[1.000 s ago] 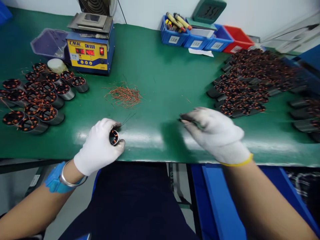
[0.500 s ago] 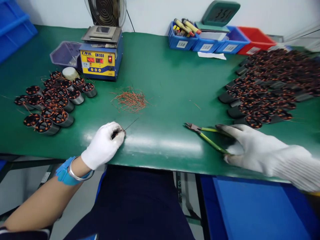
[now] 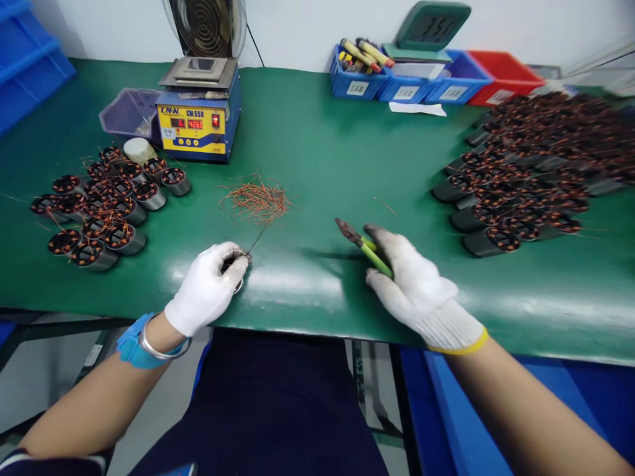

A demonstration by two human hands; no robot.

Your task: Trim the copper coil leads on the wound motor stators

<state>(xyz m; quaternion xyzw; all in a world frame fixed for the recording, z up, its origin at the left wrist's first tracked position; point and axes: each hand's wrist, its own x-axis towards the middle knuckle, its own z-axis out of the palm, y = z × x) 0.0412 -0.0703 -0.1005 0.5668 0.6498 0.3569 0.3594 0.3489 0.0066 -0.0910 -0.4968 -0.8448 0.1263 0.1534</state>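
Note:
My left hand (image 3: 208, 287), in a white glove, is closed around a small wound motor stator (image 3: 237, 270) near the front edge of the green table (image 3: 317, 152); thin wire leads stick up and to the right from it. My right hand (image 3: 411, 281), also gloved, grips green-handled cutters (image 3: 364, 246), whose jaws point left towards the stator, a hand's width away. A heap of cut copper wire ends (image 3: 258, 197) lies just behind the two hands.
A cluster of stators (image 3: 99, 208) stands at the left and a large pile of stators (image 3: 530, 165) at the right. A yellow-and-blue solder pot (image 3: 198, 112) sits at the back left beside a clear tray (image 3: 129, 112). Blue and red bins (image 3: 426, 76) line the back.
My right hand reached right to the cutters lying on the table, picked them up and brought them left towards the stator. My left hand kept hold of the stator in place.

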